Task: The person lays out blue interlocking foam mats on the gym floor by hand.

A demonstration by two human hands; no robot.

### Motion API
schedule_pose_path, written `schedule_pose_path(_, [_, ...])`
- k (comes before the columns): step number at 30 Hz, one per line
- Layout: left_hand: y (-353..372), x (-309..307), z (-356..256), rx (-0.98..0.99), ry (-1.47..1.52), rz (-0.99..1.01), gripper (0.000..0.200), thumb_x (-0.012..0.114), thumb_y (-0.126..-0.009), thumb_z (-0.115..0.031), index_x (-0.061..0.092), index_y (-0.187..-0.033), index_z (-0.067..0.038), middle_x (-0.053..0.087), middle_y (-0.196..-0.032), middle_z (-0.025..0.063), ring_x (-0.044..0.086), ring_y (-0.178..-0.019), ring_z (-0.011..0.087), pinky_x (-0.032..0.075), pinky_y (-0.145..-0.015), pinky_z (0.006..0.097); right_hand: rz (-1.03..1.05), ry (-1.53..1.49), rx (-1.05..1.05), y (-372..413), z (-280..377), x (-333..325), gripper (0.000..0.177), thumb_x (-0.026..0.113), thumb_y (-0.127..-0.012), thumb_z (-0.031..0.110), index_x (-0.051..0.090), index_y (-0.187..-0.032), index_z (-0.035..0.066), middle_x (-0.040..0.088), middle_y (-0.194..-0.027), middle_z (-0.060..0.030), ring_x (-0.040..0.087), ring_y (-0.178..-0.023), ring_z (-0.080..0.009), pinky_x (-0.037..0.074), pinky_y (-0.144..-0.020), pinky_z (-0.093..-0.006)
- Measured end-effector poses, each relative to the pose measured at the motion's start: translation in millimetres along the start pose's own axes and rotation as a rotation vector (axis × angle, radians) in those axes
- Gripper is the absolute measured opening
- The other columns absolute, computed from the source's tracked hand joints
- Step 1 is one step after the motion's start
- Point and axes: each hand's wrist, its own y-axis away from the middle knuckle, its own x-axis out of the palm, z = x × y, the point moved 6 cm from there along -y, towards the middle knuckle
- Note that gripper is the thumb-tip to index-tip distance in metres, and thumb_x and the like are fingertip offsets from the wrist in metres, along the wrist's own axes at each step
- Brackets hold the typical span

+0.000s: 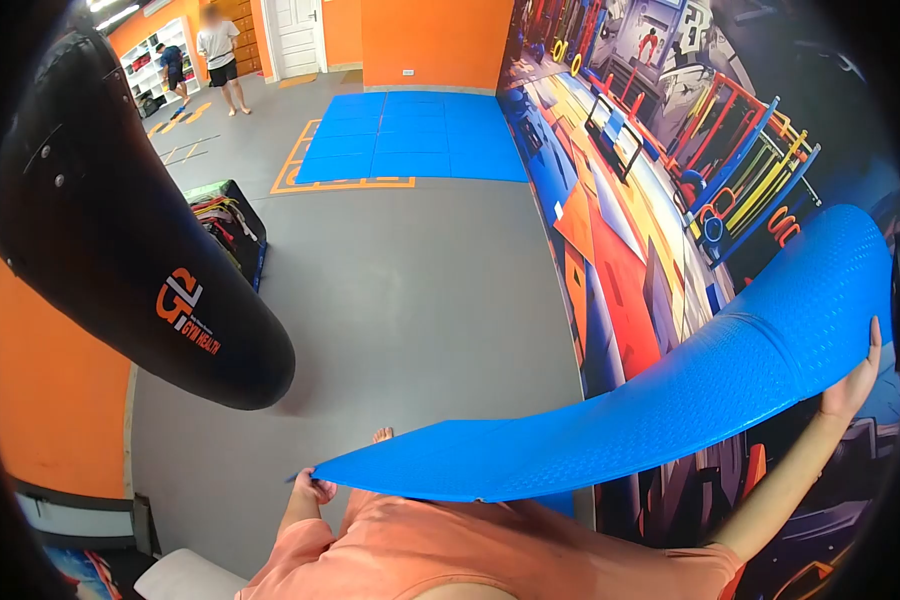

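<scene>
A long blue mat (610, 430) with a textured surface stretches across my front, bent upward toward the right. At its low left corner my left hand (315, 487) is closed on the edge, the fingers partly hidden by the mat. My right hand (854, 383) is raised at the far right, gripping the mat's lower edge with fingers up along its side. The mat's curved right end stands beside the painted wall. My bare foot (383, 435) shows just beyond the mat.
A black punching bag (170, 230) hangs at the left, with a bin of gear (232, 225) behind it. Blue mats (410, 137) lie on the grey floor (420, 270) ahead. A mural wall (610, 240) runs along the right. Two people (218, 50) stand at the far left.
</scene>
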Motion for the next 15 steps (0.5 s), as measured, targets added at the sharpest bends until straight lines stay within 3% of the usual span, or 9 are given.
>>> schedule_pose_path(1, [-1.0, 1.1, 0.5, 0.001, 0.006, 0.003, 0.029, 0.045, -0.093, -0.034, 0.053, -0.072, -0.016, 0.055, -0.060, -0.0011, 0.053, -0.053, 0.0188, 0.050, -0.064, 0.0399, 0.060, -0.028, 0.032, -6.6, -4.6, 2.2, 0.036, 0.040, -0.104, 0.022, 0.046, -0.136, 0.006, 0.045, -0.146, -0.0166, 0.047, -0.130, -0.0316, 0.037, -0.112, -0.0475])
schedule_pose_path(3, [-2.0, -13.3, 0.5, 0.027, -0.045, -0.210, 0.036, 0.040, -0.097, -0.037, 0.053, -0.070, -0.016, 0.055, -0.059, -0.0019, 0.053, -0.054, 0.0182, 0.050, -0.063, 0.0389, 0.034, -0.015, 0.031, -6.0, -11.7, 18.9, 0.037, 0.040, -0.104, 0.022, 0.046, -0.137, 0.006, 0.045, -0.146, -0.0170, 0.047, -0.130, -0.0323, 0.037, -0.112, -0.0480])
schedule_pose_path(9, [-15.8, -35.1, -3.3, -0.021, 0.051, -0.244, 0.034, 0.042, -0.097, -0.038, 0.054, -0.074, -0.015, 0.058, -0.063, -0.0012, 0.058, -0.061, 0.0177, 0.048, -0.060, 0.0374, -0.008, 0.037, -0.004, -16.3, -16.3, 39.8, 0.038, 0.040, -0.104, 0.023, 0.047, -0.137, 0.005, 0.046, -0.146, -0.0172, 0.047, -0.130, -0.0323, 0.038, -0.111, -0.0486])
schedule_pose_path(13, [-20.6, -29.8, -4.3, -0.001, 0.043, -0.249, 0.029, 0.043, -0.095, -0.036, 0.052, -0.078, -0.015, 0.059, -0.067, -0.0002, 0.055, -0.057, 0.0173, 0.047, -0.056, 0.0343, -0.031, 0.057, -0.025, -23.4, -12.4, 52.0, 0.041, 0.042, -0.103, 0.026, 0.049, -0.136, 0.003, 0.049, -0.144, -0.0165, 0.048, -0.130, -0.0315, 0.038, -0.111, -0.0480])
schedule_pose_path(15, [-26.6, -25.2, -13.7, 0.097, 0.253, -0.204, 0.016, 0.044, -0.087, -0.024, 0.050, -0.079, -0.012, 0.059, -0.073, 0.0024, 0.053, -0.057, 0.0189, 0.048, -0.059, 0.0362, -0.028, 0.035, 0.014, -28.2, -15.8, 62.3, 0.042, 0.043, -0.103, 0.027, 0.049, -0.137, 0.003, 0.050, -0.143, -0.0162, 0.048, -0.130, -0.0317, 0.037, -0.111, -0.0480])
